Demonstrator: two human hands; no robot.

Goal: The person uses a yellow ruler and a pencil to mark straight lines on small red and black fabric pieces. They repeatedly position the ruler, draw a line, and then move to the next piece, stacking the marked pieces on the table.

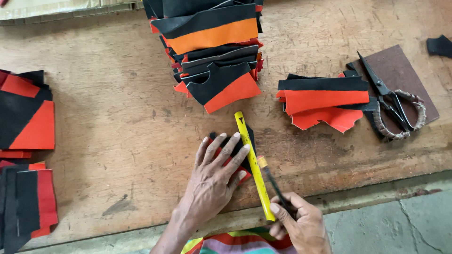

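The right hand pinched a dark pen, fingers closed round it, tip against the yellow ruler. The left hand, fingers spread flat, pressed the ruler's edge and a small black-red piece on the table; thin and limp, it probably needed flat pinning. Beyond stood a stack.

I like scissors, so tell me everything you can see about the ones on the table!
The scissors are dark metal, with long pointed blades shut together, tips aimed toward the table's far side. Their big loop handles are wrapped in pale cord. They lie flat on a brown board at the right of the wooden table, beside red and black pieces. No hand touches them.
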